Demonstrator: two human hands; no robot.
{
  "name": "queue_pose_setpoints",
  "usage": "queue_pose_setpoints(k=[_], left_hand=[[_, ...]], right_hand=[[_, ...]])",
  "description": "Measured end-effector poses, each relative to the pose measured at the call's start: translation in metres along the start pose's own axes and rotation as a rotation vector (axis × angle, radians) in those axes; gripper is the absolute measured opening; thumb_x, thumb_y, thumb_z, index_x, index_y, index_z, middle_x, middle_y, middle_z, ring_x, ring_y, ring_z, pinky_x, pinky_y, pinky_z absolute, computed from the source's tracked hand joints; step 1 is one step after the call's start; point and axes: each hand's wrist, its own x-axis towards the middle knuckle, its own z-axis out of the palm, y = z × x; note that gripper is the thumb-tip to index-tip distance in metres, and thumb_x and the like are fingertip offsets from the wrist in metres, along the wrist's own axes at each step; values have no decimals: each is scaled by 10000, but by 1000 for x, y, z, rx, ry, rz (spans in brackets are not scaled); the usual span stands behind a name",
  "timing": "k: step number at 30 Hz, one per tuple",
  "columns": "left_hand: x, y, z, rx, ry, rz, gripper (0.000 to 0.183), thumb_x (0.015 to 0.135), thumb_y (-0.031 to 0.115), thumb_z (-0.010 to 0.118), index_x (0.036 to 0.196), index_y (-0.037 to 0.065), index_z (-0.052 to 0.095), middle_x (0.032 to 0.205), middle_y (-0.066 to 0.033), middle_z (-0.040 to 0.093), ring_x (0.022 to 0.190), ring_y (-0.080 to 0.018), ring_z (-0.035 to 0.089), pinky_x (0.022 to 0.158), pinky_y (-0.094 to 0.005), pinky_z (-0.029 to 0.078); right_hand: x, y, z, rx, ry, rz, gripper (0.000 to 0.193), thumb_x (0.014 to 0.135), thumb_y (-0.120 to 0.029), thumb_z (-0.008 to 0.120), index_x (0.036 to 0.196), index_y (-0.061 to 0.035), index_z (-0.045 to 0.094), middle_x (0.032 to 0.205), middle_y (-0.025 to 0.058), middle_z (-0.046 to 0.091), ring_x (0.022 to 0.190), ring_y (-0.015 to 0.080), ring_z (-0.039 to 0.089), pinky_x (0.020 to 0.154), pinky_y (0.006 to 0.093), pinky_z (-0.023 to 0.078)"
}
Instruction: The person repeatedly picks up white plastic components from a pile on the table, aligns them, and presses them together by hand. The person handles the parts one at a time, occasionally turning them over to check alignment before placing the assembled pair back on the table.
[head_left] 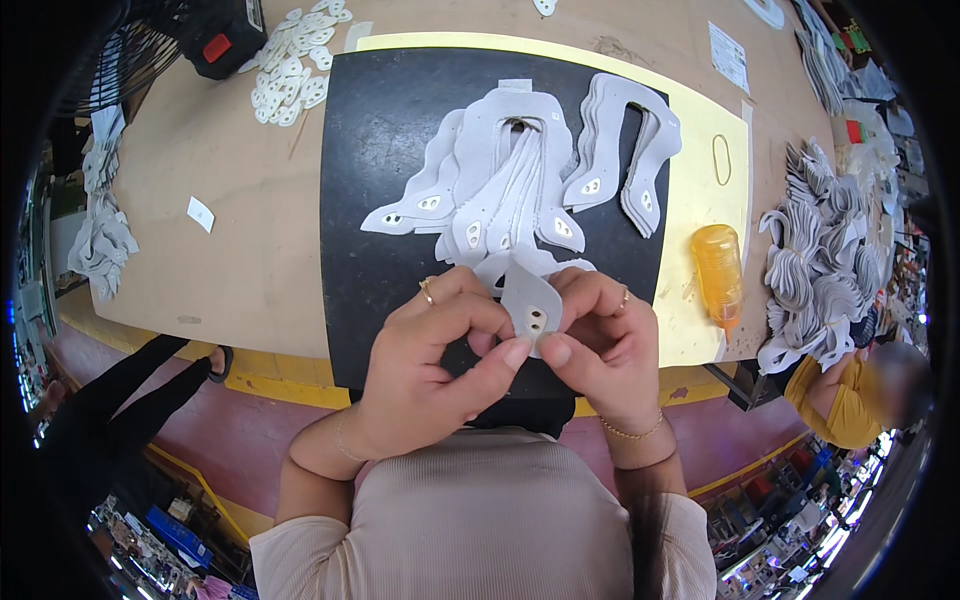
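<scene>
Between my two hands, close to me, is a light grey fabric shoe piece (530, 292) whose tip carries a small white patch with dark eyelet holes. My left hand (440, 350) pinches its left edge between thumb and fingers. On the other edge, my right hand (603, 340) pinches it near the white patch. Just beyond lies a fanned stack of similar grey U-shaped pieces (507, 125) on a black mat (375, 130), several with the same white patches at their ends. A second stack (650, 135) of these pieces rests to its right.
A bottle of amber liquid (716, 265) lies on yellow sheeting, with a rubber band (722, 160) beyond it. Loose white patches (290, 85) are heaped at the far left. Bundled grey pieces (815, 265) pile up at the right, near a person in yellow (835, 400).
</scene>
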Motion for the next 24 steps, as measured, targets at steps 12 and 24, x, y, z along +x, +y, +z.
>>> queue_pose_setpoints(k=[12, 24], left_hand=[[2, 3, -8, 39, -74, -22, 80, 782, 62, 695, 808, 44, 621, 719, -23, 503, 663, -131, 474, 631, -265, 364], [2, 2, -6, -41, 15, -35, 52, 818, 47, 669, 846, 7, 651, 763, -48, 582, 721, -132, 535, 683, -262, 388]], right_hand=[[1, -4, -6, 51, -42, 137, 59, 838, -9, 635, 859, -3, 580, 846, 24, 592, 787, 75, 518, 708, 215, 390], [6, -8, -6, -4, 12, 66, 66, 855, -44, 646, 858, -2, 594, 828, 28, 598, 778, 84, 522, 717, 226, 401]])
